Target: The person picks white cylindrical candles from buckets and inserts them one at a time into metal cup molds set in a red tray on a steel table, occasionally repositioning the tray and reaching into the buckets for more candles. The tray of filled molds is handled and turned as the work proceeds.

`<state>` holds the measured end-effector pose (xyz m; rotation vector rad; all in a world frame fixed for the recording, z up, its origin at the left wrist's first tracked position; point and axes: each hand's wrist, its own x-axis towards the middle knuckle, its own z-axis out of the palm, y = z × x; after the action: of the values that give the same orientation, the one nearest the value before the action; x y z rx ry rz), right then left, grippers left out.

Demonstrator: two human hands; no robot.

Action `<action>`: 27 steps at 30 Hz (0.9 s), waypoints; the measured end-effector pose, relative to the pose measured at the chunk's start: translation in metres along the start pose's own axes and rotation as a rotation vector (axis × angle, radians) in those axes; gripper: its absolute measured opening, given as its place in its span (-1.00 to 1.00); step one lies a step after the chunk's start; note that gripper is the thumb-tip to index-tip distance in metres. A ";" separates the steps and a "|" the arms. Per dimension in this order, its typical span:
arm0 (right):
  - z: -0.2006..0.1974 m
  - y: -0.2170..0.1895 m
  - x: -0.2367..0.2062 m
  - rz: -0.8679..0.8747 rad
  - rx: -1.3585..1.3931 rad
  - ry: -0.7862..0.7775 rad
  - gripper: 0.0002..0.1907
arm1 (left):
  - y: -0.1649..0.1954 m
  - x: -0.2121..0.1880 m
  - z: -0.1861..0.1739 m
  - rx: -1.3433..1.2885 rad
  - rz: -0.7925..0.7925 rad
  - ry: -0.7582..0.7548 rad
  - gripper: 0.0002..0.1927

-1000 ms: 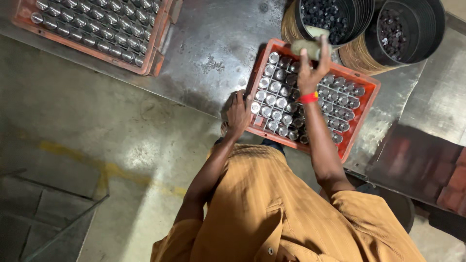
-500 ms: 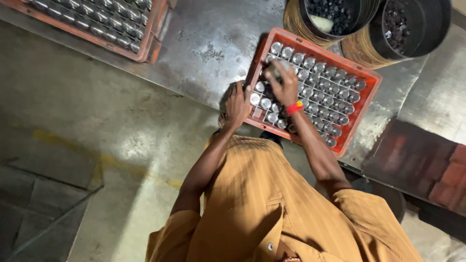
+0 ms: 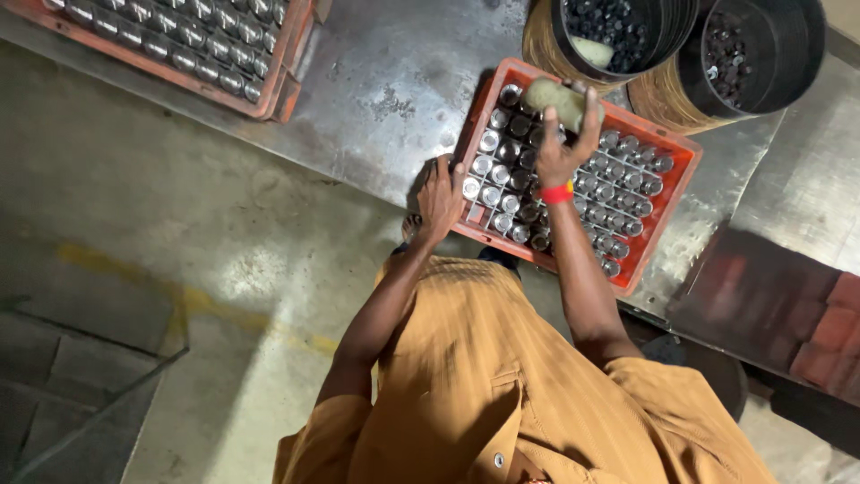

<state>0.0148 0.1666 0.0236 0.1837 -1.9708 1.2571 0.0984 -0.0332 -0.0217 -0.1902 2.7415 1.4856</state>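
Head view: pale lump being gripped by right hand over red crate far edge.
Left hand fingers spread, being rested on crate's near-left corner; pressing onto bottle tops likely needing aim.

**One head camera, looking straight down**

The single view looked steeply down from the person's head, over their shoulders and arms, onto the metal desk and floor. It sat fairly near, the desk just beyond the fingers.
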 end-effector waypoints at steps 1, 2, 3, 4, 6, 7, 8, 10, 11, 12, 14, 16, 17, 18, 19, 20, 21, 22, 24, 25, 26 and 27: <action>0.006 0.001 0.008 -0.021 -0.064 -0.020 -0.41 | 0.000 -0.001 0.000 0.002 0.011 0.003 -0.52; 0.012 0.002 0.016 -0.040 -0.130 -0.045 -0.42 | 0.001 -0.001 0.000 0.002 0.019 0.006 -0.53; 0.015 0.002 0.020 -0.059 -0.196 -0.074 -0.42 | 0.001 -0.001 -0.001 0.000 0.022 0.008 -0.54; 0.016 0.002 0.022 -0.052 -0.198 -0.088 -0.43 | 0.002 -0.001 0.000 -0.001 0.010 0.003 -0.54; 0.020 0.002 0.021 -0.039 -0.186 -0.117 -0.45 | 0.002 -0.001 -0.001 0.006 -0.018 0.005 -0.55; 0.021 0.003 0.019 -0.033 -0.151 -0.091 -0.45 | 0.002 0.000 0.000 0.015 -0.016 0.012 -0.55; 0.023 0.003 0.017 -0.024 -0.118 -0.068 -0.45 | 0.002 0.000 0.000 0.021 -0.018 0.016 -0.55; 0.026 0.006 0.018 -0.040 -0.134 -0.166 -0.46 | 0.001 0.000 0.001 0.029 -0.014 0.033 -0.56; 0.027 0.007 0.021 -0.065 -0.187 -0.288 -0.47 | 0.000 0.000 0.002 0.029 -0.008 0.041 -0.57; 0.026 0.008 0.024 -0.087 -0.246 -0.412 -0.49 | 0.000 0.000 0.003 0.024 -0.005 0.042 -0.57; 0.021 0.009 0.032 -0.034 -0.192 -0.256 -0.50 | -0.001 -0.001 0.004 0.031 0.012 0.036 -0.59; 0.013 0.001 0.033 0.027 -0.097 -0.127 -0.50 | -0.002 -0.001 0.004 0.031 -0.008 0.015 -0.59; 0.007 -0.008 0.024 0.055 -0.026 -0.067 -0.49 | -0.002 0.000 0.004 0.029 -0.026 0.003 -0.59; 0.002 -0.018 0.012 0.084 0.042 -0.007 -0.48 | -0.003 0.000 0.004 0.026 -0.043 -0.013 -0.58; 0.001 -0.027 0.000 0.052 0.011 -0.045 -0.51 | -0.003 0.001 0.003 0.029 -0.024 0.000 -0.57; 0.003 -0.034 -0.013 0.024 -0.021 -0.085 -0.54 | -0.003 0.002 0.003 0.034 -0.008 0.011 -0.57; 0.004 -0.039 -0.025 -0.005 -0.070 -0.237 -0.56 | -0.004 0.002 0.003 0.037 0.006 0.019 -0.56; 0.004 -0.041 -0.033 -0.037 -0.117 -0.390 -0.59 | -0.004 0.002 0.003 0.032 -0.001 0.003 -0.54; -0.001 -0.040 -0.040 -0.026 -0.189 -0.444 -0.59 | -0.005 0.002 0.003 0.018 -0.024 -0.027 -0.50; -0.001 -0.037 -0.040 0.014 -0.201 -0.334 -0.58 | -0.007 0.004 0.001 0.019 -0.018 -0.019 -0.49; -0.007 -0.036 -0.041 0.060 -0.225 -0.231 -0.57 | -0.007 0.003 0.002 0.012 -0.020 -0.021 -0.48; -0.012 -0.035 -0.042 0.076 -0.148 -0.185 -0.55 | -0.007 0.002 0.002 0.001 -0.016 -0.019 -0.47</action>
<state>0.0675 0.1474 0.0228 0.1566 -2.2396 1.1710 0.0967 -0.0361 -0.0290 -0.1972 2.7189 1.4750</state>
